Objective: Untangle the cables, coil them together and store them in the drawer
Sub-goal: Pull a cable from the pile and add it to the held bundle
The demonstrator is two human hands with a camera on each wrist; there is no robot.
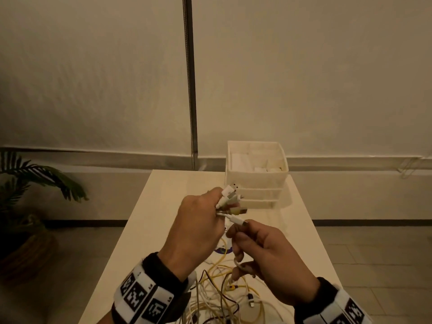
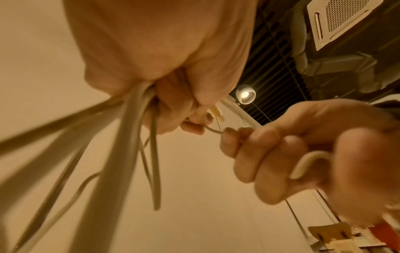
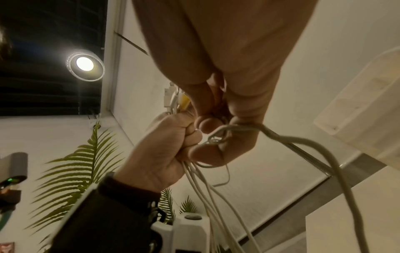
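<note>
The table (image 1: 145, 230) is long and pale, and most of the cables (image 1: 224, 293) lie on its near end in a loose heap of white and yellow strands with some dark ones, crossing each other many times. At the far end stands the drawer unit (image 1: 257, 181), a small white stack with an open tray on top; its drawers look closed, so I judge that storing is not yet possible without a free hand.

The left hand (image 1: 198, 223) is raised above the heap, its fingers curled tightly around a bundle of connector ends (image 1: 231, 197), which stick out past the knuckles toward the drawer unit. The strands hang down from this fist to the heap. The right hand (image 1: 268, 258) is just beside it, and its fingers pinch one white plug (image 1: 238, 222) and curl around the thin cord behind it.

The biggest risk, I think, is in the heap: if the hands lift or pull now, the crossed strands below can tighten into knots, or drag the whole heap off the table edge. A smaller risk is in the left fist: several plugs are held together, and one can slip out when the grip opens to accept the new plug. The smallest risk is the thin cord of the right hand, which makes a small loop near the fingers in the right wrist view; a hard pull may close it into a kink.
</note>
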